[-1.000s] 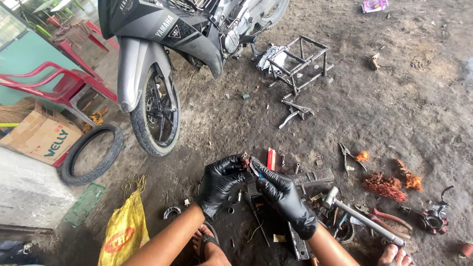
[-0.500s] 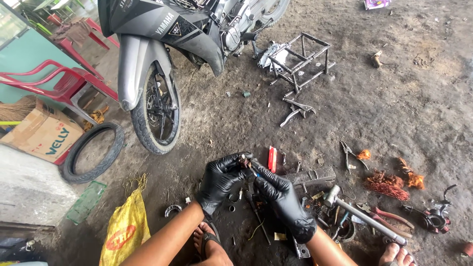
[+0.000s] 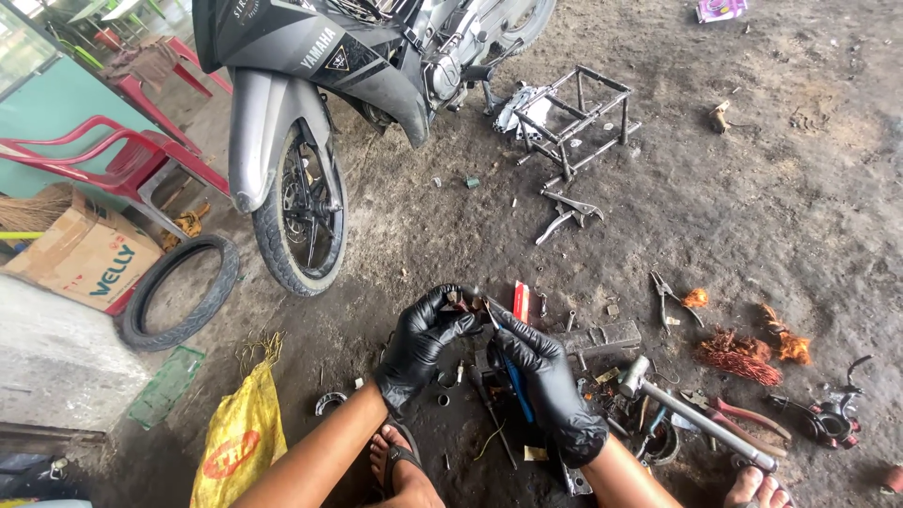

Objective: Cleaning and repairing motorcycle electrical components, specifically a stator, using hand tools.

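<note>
1. Straight ahead of the hands, a broad stretch of bare dirt ground [image 3: 752, 207] runs out to a welded metal frame [image 3: 576, 122] and a loose bracket [image 3: 564, 214]; this is the widest free room.
2. Ahead and to the left stands a motorcycle [image 3: 320, 56], its front wheel [image 3: 303, 212] close to the left hand's side. A loose tyre [image 3: 179, 290], a cardboard box [image 3: 80, 259] and a red plastic chair [image 3: 113, 160] lie further left, closing that edge.
3. Right of the hands the ground is crowded: a hammer [image 3: 701, 419], red-handled pliers [image 3: 738, 414], a flat metal block [image 3: 602, 336], a small plier [image 3: 670, 296] and a clump of copper wire [image 3: 738, 356].
4. Just behind the left forearm lies a yellow bag [image 3: 235, 442]; a sandalled foot [image 3: 404, 466] sits between the forearms, near the bottom edge.
5. The left hand [image 3: 421, 346], in a black glove, is curled nearly closed, fingertips pinching a small metal part [image 3: 458, 301] at the top of the hand.
6. The right hand [image 3: 546, 381], also black-gloved, is closed around a blue-handled tool [image 3: 513, 376], whose tip reaches up to the small part. The two hands almost touch.
7. A small red object [image 3: 520, 301] lies just beyond the right hand's fingertips.
</note>
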